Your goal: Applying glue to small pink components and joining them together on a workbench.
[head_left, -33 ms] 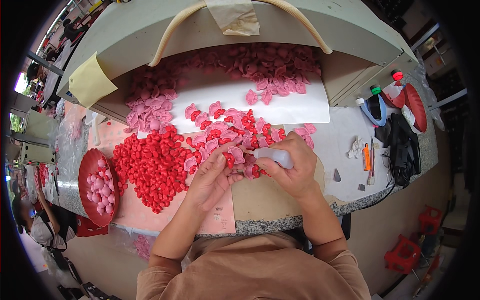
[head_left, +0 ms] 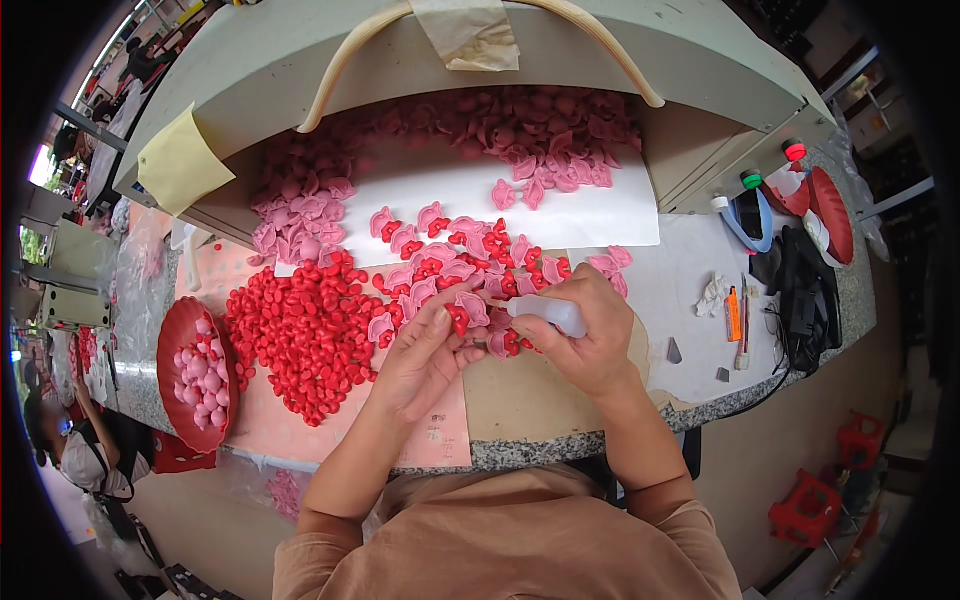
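Note:
My left hand point(head_left: 418, 365) pinches a small red plastic piece point(head_left: 458, 320) between thumb and fingers, with a pink petal-shaped piece point(head_left: 473, 308) against it; whether the two are joined I cannot tell. In my right hand point(head_left: 602, 340) is a small translucent squeeze bottle point(head_left: 560, 315), lying sideways with its narrow tip pointing left at the pink piece. Beyond my hands, several pink pieces with red ones against them point(head_left: 455, 270) lie spread on the table. A large heap of loose red pieces point(head_left: 305, 335) is left of my left hand.
A red dish point(head_left: 168, 385) of pink balls stands at the left. Pink pieces point(head_left: 540, 130) are piled under a grey metal hood point(head_left: 600, 50). On the right lie an orange cutter point(head_left: 733, 315), a brush point(head_left: 744, 345) and a black bag-like item point(head_left: 805, 300). The granite edge point(head_left: 540, 452) runs before me.

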Demonstrator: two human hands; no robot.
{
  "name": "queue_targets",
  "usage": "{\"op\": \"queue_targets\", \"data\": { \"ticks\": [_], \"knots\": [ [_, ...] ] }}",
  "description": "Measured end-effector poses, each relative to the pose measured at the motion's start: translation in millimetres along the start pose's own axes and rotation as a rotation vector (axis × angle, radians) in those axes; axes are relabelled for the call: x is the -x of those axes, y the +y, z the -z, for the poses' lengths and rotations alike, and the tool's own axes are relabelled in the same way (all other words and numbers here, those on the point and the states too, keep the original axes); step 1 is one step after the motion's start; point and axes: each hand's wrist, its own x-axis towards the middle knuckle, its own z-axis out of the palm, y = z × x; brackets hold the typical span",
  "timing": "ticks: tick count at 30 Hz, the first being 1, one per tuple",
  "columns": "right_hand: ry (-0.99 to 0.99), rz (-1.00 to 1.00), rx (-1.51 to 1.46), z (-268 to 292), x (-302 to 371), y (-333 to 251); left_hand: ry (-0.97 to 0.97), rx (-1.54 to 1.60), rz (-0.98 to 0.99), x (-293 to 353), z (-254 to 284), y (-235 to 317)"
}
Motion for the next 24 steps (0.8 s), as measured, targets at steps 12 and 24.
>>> {"op": "queue_targets", "data": {
  "ticks": [12, 24],
  "knots": [
    [-0.005, 0.026, 0.018, -1.4, 1.1, -0.5, 0.013, 0.023, -0.019, -0.9, 1.4, 0.3],
    [-0.003, 0.035, 0.032, -1.1, 1.7, 0.1, -0.011, 0.047, -0.075, -0.5, 1.0, -2.5]
  ]
}}
